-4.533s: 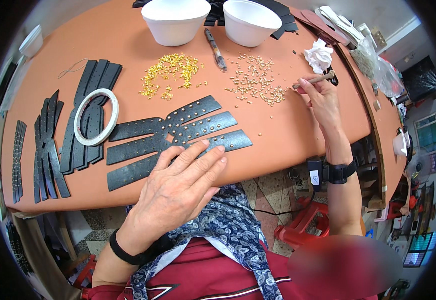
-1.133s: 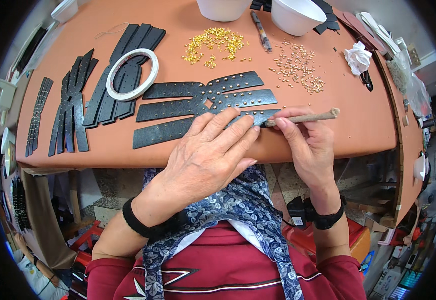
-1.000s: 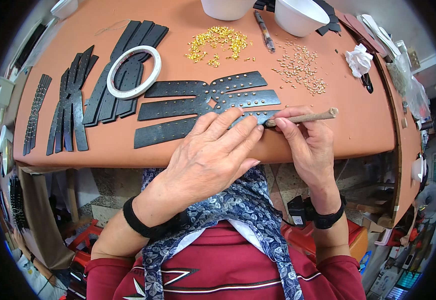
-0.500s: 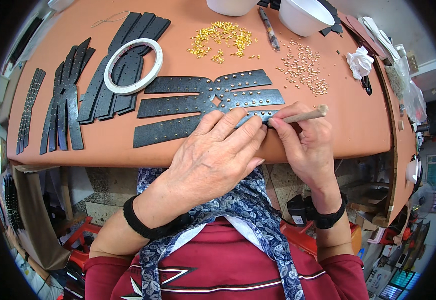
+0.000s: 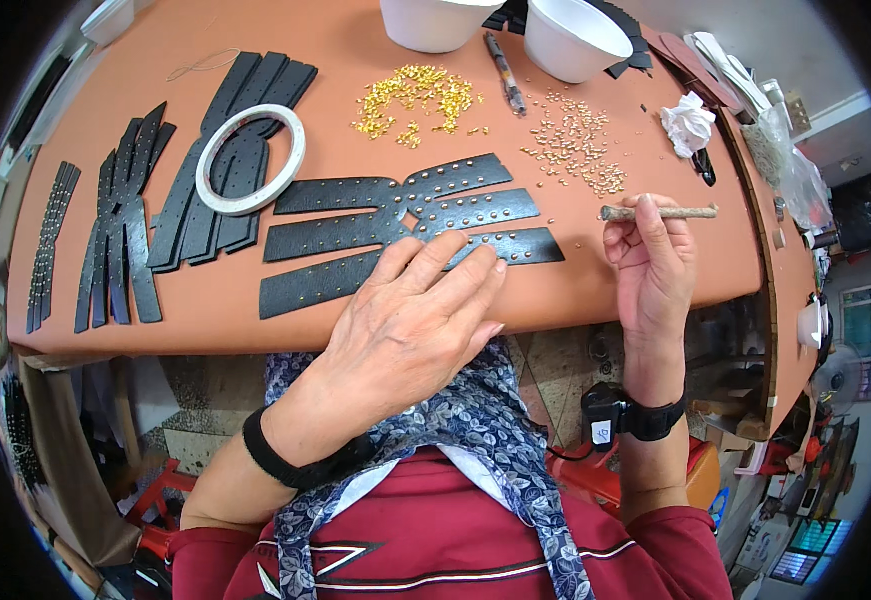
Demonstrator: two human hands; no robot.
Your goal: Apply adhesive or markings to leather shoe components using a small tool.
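A black leather piece point(image 5: 321, 240), cut into strips that meet at a middle with a small diamond-shaped hole, lies near the table's front edge. Rows of small metal studs run along its strips. My left hand point(image 5: 406, 305) lies across its lower middle, fingers stretched out flat and covering part of the leather. Off to the right of the leather, my right hand point(image 5: 654, 265) is closed around a thin tan stick point(image 5: 696, 212), held roughly level between thumb and fingers. One end of the stick is thicker and rounded.
Gold-coloured small pieces point(image 5: 426, 95) and copper-toned studs point(image 5: 578, 150) are scattered beyond the leather. A white tape roll point(image 5: 289, 180) sits on stacked black leather pieces point(image 5: 231, 240). Farther back are a pen point(image 5: 506, 72), two white bowls point(image 5: 571, 45) and crumpled tissue point(image 5: 689, 125).
My right hand has lifted off the leather's right end and moved right with the stick, now turned the other way. The left hand stays on the leather. The whole view has shifted slightly.
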